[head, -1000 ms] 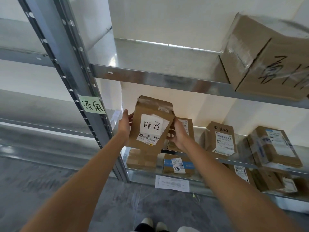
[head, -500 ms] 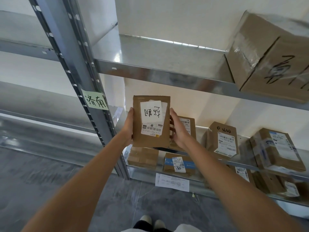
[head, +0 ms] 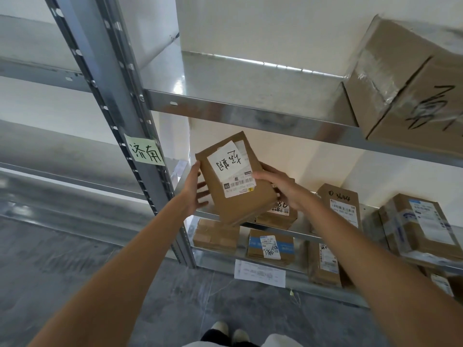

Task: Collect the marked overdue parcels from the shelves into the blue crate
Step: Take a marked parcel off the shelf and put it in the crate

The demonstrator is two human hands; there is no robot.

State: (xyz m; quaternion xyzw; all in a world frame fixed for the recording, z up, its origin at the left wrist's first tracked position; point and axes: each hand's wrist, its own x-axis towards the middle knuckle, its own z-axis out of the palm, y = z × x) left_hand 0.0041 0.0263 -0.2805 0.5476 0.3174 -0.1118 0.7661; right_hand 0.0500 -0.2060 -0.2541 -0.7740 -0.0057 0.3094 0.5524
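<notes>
Both hands, left hand point(head: 194, 189) and right hand point(head: 280, 186), grip a tilted parcel point(head: 238, 196)

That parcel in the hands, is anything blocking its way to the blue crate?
The crate is not in view, so its path cannot be judged. The parcel is held clear of the shelves by the left hand and right hand, with nothing around it.

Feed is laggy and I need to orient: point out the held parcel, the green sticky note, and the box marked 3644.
Held parcel point(head: 240, 194), head view, on its bare brown cardboard face.
Green sticky note point(head: 144, 152), head view, on its handwritten middle.
Box marked 3644 point(head: 341, 205), head view, on its front face above the label.
</notes>
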